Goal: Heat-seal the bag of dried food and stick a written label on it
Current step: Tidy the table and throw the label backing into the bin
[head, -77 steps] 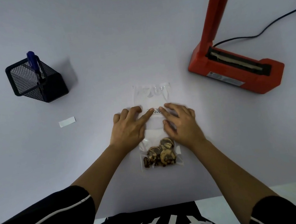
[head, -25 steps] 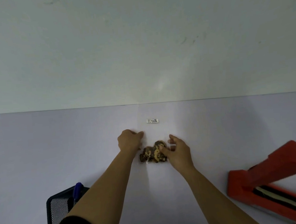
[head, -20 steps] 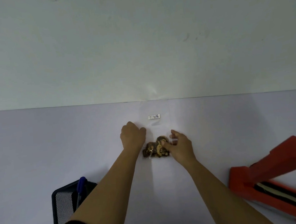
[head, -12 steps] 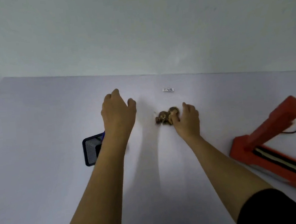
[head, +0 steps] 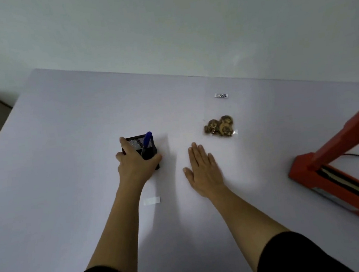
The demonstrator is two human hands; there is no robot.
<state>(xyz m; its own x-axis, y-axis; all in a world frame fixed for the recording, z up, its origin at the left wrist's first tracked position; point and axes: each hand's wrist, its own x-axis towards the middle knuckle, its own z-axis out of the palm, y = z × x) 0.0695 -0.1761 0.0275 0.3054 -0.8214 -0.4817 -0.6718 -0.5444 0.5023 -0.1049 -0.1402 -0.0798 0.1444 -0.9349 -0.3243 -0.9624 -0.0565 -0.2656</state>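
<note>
Both hands have left the bag [head: 219,126], which now lies alone on the counter [head: 69,190], the label [head: 221,95] stuck near its top. The left hand [head: 136,162] has gone to the pen holder [head: 136,143], grip wrapped round it. The right hand [head: 201,168] rests flat, grip open. Labelling looks done, but the seal is too faint to confirm.

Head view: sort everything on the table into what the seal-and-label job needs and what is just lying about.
Job: bag of dried food, its label, red heat sealer, blue pen.
Lying about: mesh pen holder, gripped by the left hand; white paper strip, purpose unclear.
</note>
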